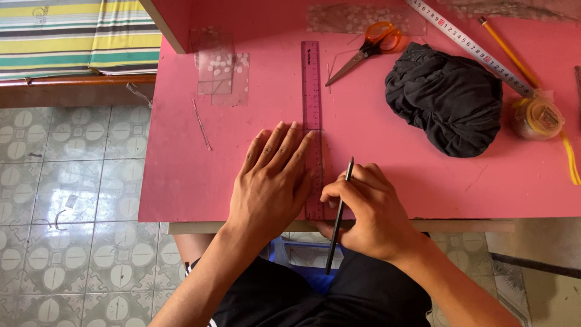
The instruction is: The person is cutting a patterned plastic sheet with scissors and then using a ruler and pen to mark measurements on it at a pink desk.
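My left hand lies flat, fingers spread, pressing the purple ruler onto the pink table; ruler runs straight away from me, btwn both hands. My right hand pinches a black pencil, tip at the ruler's right edge. Beyond my right hand: orange scissors, black cloth, tape measure.

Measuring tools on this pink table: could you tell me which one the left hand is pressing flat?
The purple ruler: the left hand pins its near end, while the right hand holds a pencil alongside. The tape measure lies untouched at the far right.
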